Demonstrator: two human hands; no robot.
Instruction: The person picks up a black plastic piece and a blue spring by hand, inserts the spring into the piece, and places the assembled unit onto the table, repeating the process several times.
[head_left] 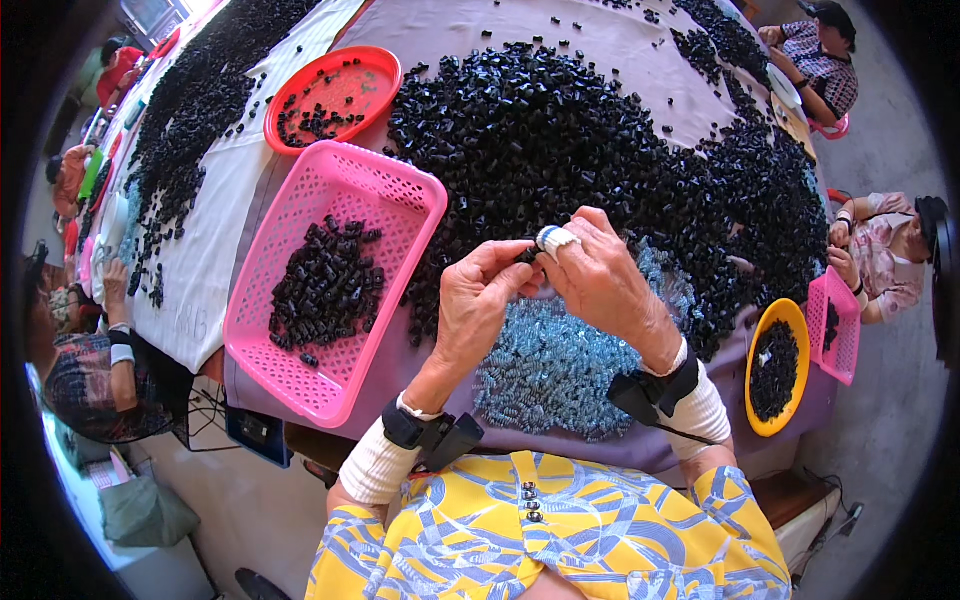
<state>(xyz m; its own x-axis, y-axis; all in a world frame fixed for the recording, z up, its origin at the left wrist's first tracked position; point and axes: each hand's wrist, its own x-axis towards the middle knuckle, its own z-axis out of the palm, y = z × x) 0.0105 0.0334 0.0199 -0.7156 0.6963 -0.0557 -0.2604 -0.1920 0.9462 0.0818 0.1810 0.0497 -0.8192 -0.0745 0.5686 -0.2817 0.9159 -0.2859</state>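
Note:
My left hand (478, 300) is closed, with thumb and fingers pinching a small black plastic part (527, 256). My right hand (602, 275) meets it there, its fingers pressed together at the same part; whatever else they hold is hidden. A white cover (556, 238) wraps one right fingertip. Just below both hands lies a heap of small clear-blue coil springs (555, 365). Beyond them spreads a large pile of black plastic parts (530, 130). To the left stands a pink perforated basket (400, 205) with more black parts (328, 285) inside.
A red round tray (375, 75) with scattered black parts sits behind the basket. At right are a yellow bowl (798, 345) of black parts and a smaller pink basket (845, 325). Other people sit around the table, at right and along the left side.

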